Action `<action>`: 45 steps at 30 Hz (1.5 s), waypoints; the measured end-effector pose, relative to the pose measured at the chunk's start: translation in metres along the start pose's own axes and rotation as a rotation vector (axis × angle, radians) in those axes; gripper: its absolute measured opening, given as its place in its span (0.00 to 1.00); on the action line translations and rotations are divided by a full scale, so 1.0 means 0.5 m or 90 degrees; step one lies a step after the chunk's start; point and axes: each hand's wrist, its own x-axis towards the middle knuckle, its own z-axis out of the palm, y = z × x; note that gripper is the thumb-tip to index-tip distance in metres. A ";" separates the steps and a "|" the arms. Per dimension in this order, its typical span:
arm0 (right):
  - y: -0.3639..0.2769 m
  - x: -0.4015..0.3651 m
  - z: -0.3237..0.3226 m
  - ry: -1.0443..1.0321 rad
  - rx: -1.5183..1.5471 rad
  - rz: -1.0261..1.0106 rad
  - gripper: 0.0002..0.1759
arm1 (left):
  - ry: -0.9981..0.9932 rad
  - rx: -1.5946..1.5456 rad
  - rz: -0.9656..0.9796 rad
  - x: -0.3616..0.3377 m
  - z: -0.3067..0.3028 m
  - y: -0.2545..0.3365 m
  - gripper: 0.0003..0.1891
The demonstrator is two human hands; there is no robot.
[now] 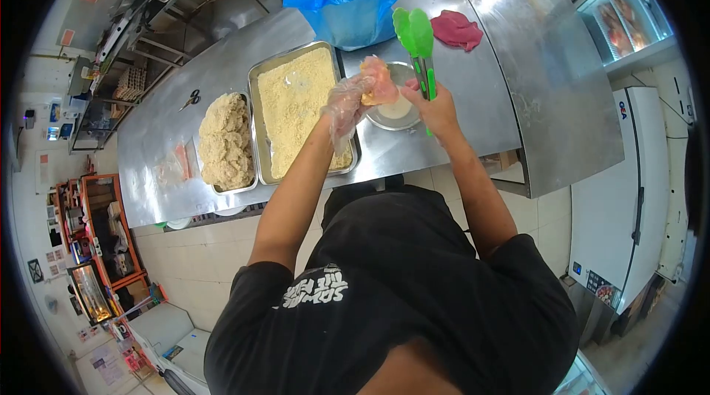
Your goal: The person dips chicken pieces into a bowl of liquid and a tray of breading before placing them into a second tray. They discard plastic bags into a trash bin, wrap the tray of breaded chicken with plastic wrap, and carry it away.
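Note:
My left hand [347, 106], in a clear plastic glove, grips a piece of raw pale-pink meat [380, 83] above the left rim of a round metal bowl [394, 126]. Whitish liquid or batter shows inside the bowl. My bare right hand [436, 108] is wrapped round green-and-black tongs [416, 36], whose green heads point away from me, over the bowl's right side. Left of the bowl lies a metal tray [256, 117] of pale yellow crumbs [296, 99]. Beside it, a smaller tray is heaped with crumb-coated pieces [225, 142].
A blue plastic bag [351, 14] stands behind the bowl, with a dark pink cloth [456, 30] to its right. Scissors [191, 99] and a clear plastic bag [174, 166] lie on the left of the steel table [484, 110]. A white freezer [606, 188] stands at the right.

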 end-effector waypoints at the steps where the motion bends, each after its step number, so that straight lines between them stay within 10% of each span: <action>1: 0.003 0.007 -0.001 -0.001 0.071 0.073 0.14 | -0.019 0.013 0.022 0.002 -0.003 -0.002 0.16; 5: -0.004 0.013 0.011 -0.073 0.137 0.203 0.14 | -0.045 0.043 0.031 0.007 0.016 0.002 0.15; 13: 0.026 0.005 0.040 0.036 -0.109 -0.117 0.15 | 0.059 0.072 0.027 0.002 0.062 0.009 0.15; 17: 0.050 0.019 0.027 0.020 0.003 -0.055 0.15 | 0.099 0.045 0.073 0.021 0.045 -0.004 0.16; 32: 0.037 0.020 -0.139 0.050 -0.247 0.057 0.34 | -0.144 0.537 0.149 0.127 0.007 0.013 0.13; 39: 0.007 0.007 -0.167 -0.065 -0.461 0.016 0.34 | 0.023 1.230 0.356 0.095 -0.013 -0.065 0.11; 43: -0.047 0.018 -0.137 -0.204 -0.739 0.039 0.32 | 0.056 1.193 0.181 0.054 -0.020 -0.070 0.10; 45: -0.051 0.042 -0.117 -0.234 -0.803 0.049 0.31 | 0.061 1.164 0.310 0.036 -0.059 -0.069 0.11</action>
